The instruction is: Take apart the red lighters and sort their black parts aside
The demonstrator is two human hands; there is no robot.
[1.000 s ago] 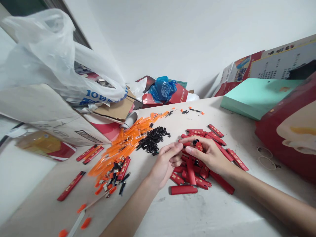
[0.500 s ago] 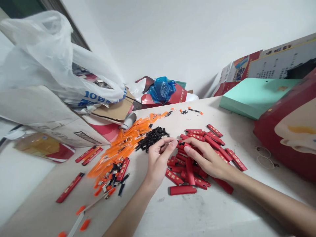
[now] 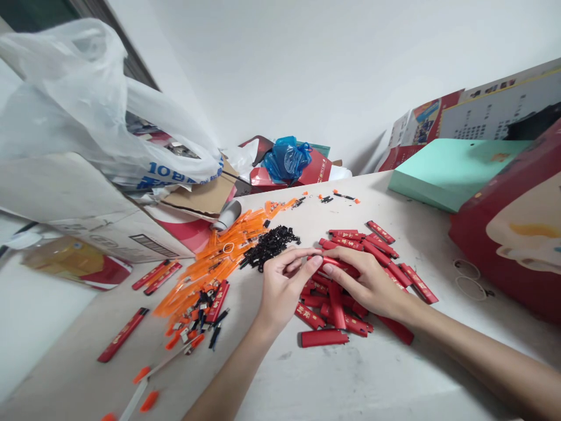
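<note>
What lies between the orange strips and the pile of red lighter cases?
In the head view, a heap of small black parts sits between the orange strips and the red lighter cases; the left hand lies just beside it.

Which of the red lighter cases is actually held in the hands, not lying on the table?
The red lighter case pinched between the left hand and right hand, raised above the red pile; all others lie loose.

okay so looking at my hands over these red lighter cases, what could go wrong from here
1. Both hands, left hand and right hand, pinch one red case above the red pile; a slip could drop it among the look-alikes.
2. The left hand sits close to the black parts; a nudge may scatter them into the orange strips.
3. Loose orange bits near the table edge might roll off.
</note>
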